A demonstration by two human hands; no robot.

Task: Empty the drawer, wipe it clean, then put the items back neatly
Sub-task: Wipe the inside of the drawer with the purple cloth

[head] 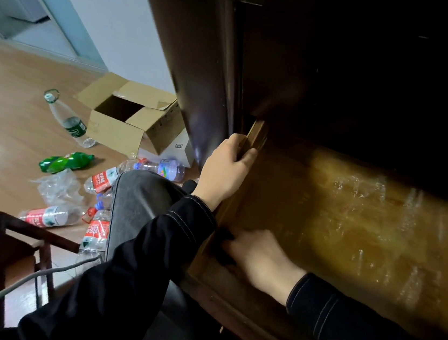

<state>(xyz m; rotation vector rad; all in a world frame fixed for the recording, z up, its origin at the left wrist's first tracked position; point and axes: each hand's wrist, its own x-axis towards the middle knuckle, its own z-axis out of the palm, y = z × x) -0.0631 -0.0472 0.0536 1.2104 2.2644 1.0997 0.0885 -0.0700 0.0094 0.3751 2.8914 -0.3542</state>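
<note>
Head view: left hand (pixel 224 167) grips the wooden drawer (pixel 253 134) wall, right hand (pixel 260 256) presses dark cloth (pixel 224 256) inside.

The drawer (pixel 351 228) floor is amber-yellow with glossy whitish streaks. The desk (pixel 201 68) at its 12 o'clock is very dark brown. Both sleeves (pixel 151 245) are black with white stitching. The trouser leg (pixel 134 201) is grey. At the drawer's 9 o'clock edge sits something black and blurred, perhaps a cloth (pixel 225 252). At 9 to 10 o'clock in the view, the floor (pixel 12 115) is orange-tan wood grain. On it lie a tan cardboard box (pixel 114 131), a bright green bottle (pixel 65 162) and clear bottles (pixel 101 179) with red-and-white labels.
</note>
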